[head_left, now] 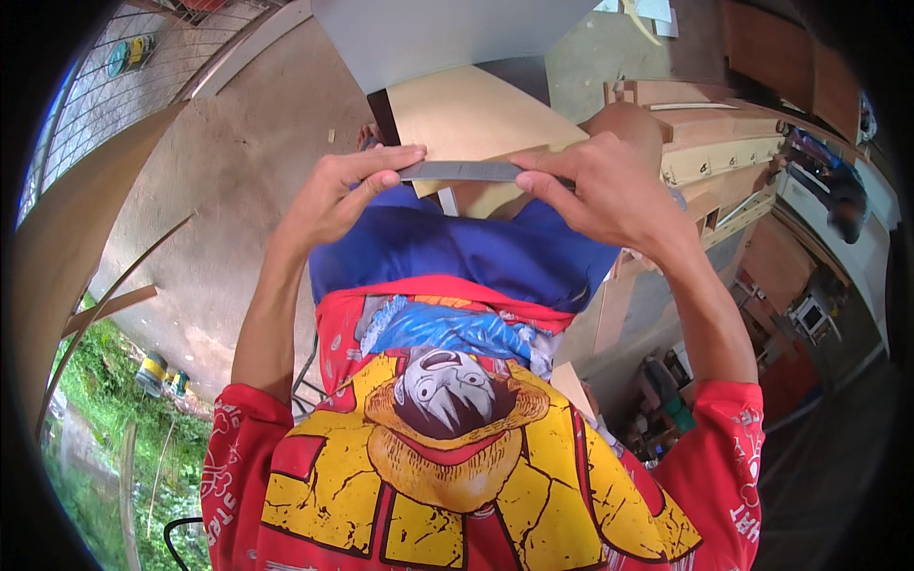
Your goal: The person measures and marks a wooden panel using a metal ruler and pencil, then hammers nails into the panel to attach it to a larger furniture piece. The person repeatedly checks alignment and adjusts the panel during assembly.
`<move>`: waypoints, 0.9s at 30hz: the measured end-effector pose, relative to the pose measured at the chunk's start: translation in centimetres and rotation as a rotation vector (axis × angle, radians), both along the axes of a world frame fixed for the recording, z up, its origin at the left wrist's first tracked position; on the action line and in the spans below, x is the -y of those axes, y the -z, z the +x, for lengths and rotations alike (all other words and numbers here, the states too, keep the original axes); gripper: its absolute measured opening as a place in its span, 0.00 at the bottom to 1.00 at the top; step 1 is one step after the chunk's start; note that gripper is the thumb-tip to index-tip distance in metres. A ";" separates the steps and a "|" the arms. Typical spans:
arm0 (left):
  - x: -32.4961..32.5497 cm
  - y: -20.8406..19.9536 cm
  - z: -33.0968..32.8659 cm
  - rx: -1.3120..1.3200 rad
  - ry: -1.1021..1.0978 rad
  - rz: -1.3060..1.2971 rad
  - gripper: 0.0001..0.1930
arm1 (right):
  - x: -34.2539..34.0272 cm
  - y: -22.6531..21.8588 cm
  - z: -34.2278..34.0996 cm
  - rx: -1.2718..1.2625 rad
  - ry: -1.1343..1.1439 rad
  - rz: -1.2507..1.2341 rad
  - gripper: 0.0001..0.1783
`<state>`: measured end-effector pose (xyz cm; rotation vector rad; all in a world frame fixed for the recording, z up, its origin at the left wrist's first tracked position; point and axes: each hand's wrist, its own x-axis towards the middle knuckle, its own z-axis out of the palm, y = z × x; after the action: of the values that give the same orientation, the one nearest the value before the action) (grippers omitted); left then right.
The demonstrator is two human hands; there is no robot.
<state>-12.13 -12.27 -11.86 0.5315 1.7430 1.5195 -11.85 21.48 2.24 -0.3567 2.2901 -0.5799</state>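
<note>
A thin, flat grey strip [462,171], metal-looking, stretches level between my two hands above my lap; its exact kind is unclear. My left hand [333,195] pinches its left end between thumb and fingers. At the other end, my right hand [609,190] grips it the same way, with part of the strip hidden inside the hand. Just beyond the strip lies a pale wooden board [476,114], slanting between my knees. A large grey panel [447,38] rises behind that board.
On the right runs a wooden frame [724,157] with metal fittings along it. A thin curved wooden strip [119,290] leans at the left, above greenery. A wire mesh [105,86] stands at the far left. Mixed tools and boxes [666,400] sit at the lower right.
</note>
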 end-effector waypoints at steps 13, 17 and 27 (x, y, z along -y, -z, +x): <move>-1.4 -1.0 0.0 0.099 -0.143 -0.144 0.22 | 0.4 -3.5 1.6 -0.130 0.035 0.366 0.33; -4.8 -0.5 -3.4 0.420 -0.138 -0.604 0.30 | 0.4 -3.1 0.3 -0.034 0.073 0.382 0.35; -5.4 2.2 -1.9 0.350 -0.118 -0.675 0.26 | 0.3 -2.7 0.2 0.026 0.094 0.357 0.36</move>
<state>-14.01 -6.85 -14.10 -0.1728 1.8747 0.9269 -11.61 21.21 4.92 -0.0684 2.3371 -0.2097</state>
